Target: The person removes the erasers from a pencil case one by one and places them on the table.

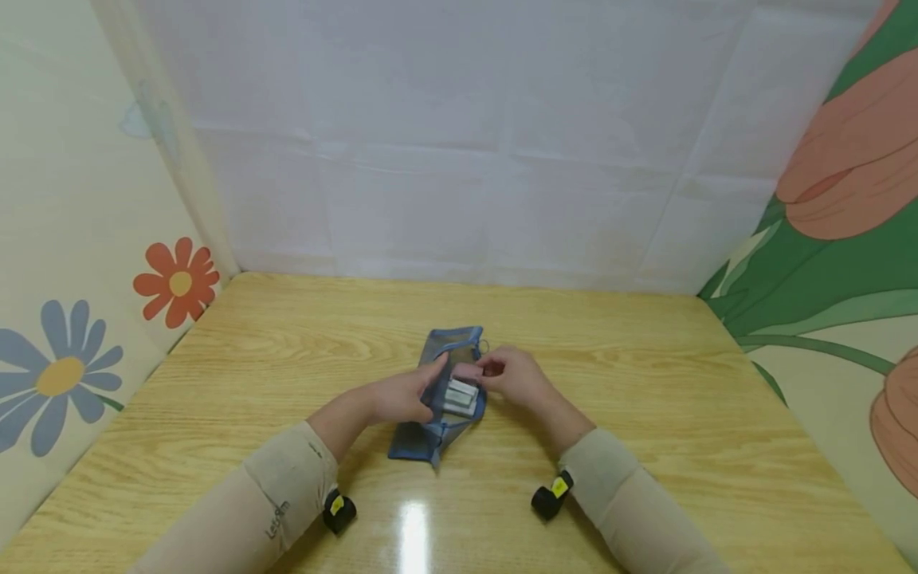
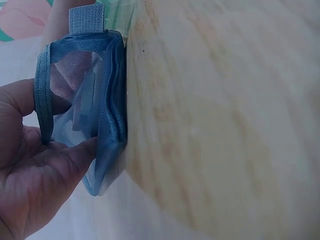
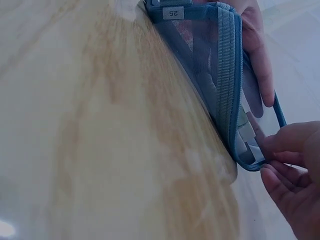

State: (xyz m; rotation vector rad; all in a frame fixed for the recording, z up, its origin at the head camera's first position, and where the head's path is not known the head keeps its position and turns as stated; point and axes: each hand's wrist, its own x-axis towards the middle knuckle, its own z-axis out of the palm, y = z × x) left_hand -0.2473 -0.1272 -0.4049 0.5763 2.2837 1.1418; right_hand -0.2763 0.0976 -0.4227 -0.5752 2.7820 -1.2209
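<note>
A blue mesh zip pouch lies on the table between my hands, its zipped mouth spread apart. My left hand grips its left side; in the left wrist view the thumb and fingers hold the pouch by its end and edge. My right hand pinches a small pink block at the right side of the mouth. White and green small boxes or blocks sit inside, just below the pink one. In the right wrist view, the right fingertips are right at the zipped rim.
The wood-grain table reaches back to a white cloth wall. Flower-printed cloths stand at the left and right. A small metal ring hangs at the pouch's far right corner. Black straps sit at both wrists.
</note>
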